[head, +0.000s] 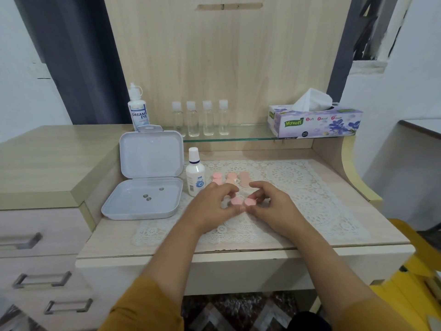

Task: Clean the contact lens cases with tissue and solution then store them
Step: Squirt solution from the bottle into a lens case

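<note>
A: Contact lens case (243, 201), pink, two round caps side by side, sits at the centre of the lace mat (310, 185), held between both hands.

B: Hand states?

A: Left hand (214, 206) has its fingers curled round the left cap, thumb below it, fingertips above. Right hand (272, 206) pinches the right cap the same way. Whether the case rests on the mat or is lifted just off it, I cannot tell.

B: Other cases?

A: Three more pink cases (230, 179) in a row at 12 o'clock from the hands, near the fingertips, lying on the mat. The leftmost is partly hidden by the left hand's fingers.

B: Solution?

A: Small white bottle (195, 173) with a white cap stands upright at 10 o'clock from the hands, just beside the leftmost case. A taller bottle labelled "Dream Eye" (139, 111) stands further back at 11 o'clock, behind the storage box.

B: Box?

A: White storage box (143, 199), lid open and upright, at 9 o'clock from the hands. Three small round objects lie inside its base; too small to identify.

B: Tissue?

A: Tissue box (315, 121) on the glass shelf (250, 137) at 1 o'clock, one sheet sticking up from the slot. Four clear small bottles (200, 118) with white caps stand in a row on the same shelf at 12 o'clock.
</note>
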A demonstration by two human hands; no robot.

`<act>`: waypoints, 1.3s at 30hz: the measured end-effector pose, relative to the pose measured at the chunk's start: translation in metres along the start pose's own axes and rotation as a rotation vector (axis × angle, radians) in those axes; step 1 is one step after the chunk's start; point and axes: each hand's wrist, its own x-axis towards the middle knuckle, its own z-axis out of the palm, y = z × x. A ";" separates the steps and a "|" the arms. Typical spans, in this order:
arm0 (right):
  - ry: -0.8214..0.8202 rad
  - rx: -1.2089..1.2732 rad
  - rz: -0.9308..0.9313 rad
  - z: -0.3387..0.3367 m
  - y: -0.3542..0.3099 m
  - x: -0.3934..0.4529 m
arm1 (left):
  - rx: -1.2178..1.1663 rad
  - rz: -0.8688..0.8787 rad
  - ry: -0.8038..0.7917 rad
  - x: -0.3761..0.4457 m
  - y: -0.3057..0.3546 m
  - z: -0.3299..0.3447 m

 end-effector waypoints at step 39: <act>0.000 0.039 0.041 0.000 -0.003 0.000 | 0.042 0.088 0.002 0.009 -0.004 0.003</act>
